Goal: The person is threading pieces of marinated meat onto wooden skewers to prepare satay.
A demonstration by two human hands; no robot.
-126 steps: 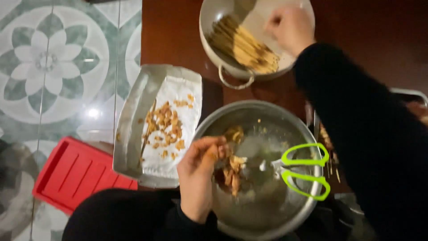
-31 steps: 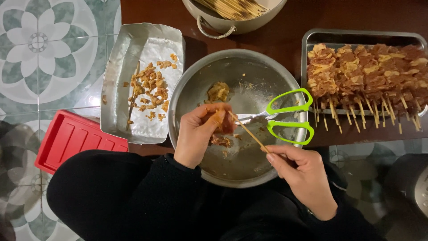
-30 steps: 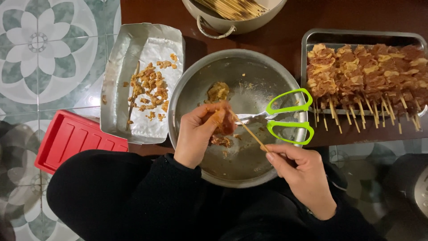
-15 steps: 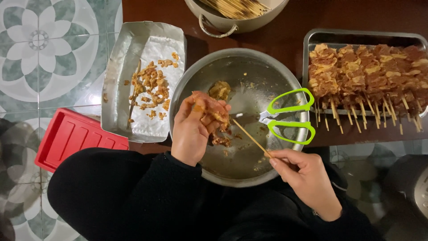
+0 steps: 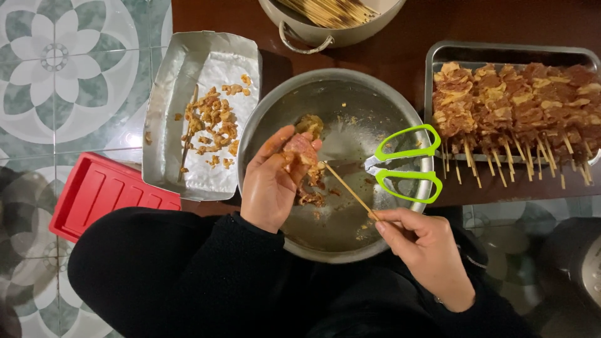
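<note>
My left hand (image 5: 270,184) pinches a piece of raw marinated meat (image 5: 300,150) above a round steel bowl (image 5: 269,119). My right hand (image 5: 426,250) grips the lower end of a thin wooden skewer (image 5: 348,189), whose tip meets the meat at my left fingers. More meat pieces (image 5: 310,197) lie in the bowl under my left hand. Green-handled scissors (image 5: 404,169) rest across the bowl's right rim.
A steel tray of finished meat skewers (image 5: 513,109) stands at the right. At the left, a foil-lined tray (image 5: 181,81) holds meat scraps. A pot of bare skewers (image 5: 332,19) sits at the top edge, a red plastic lid (image 5: 100,194) on the tiled floor.
My right hand came back from the pot at the top with a skewer. Since a second ago my left hand lifted the meat slightly and the skewer tip moved onto it.
</note>
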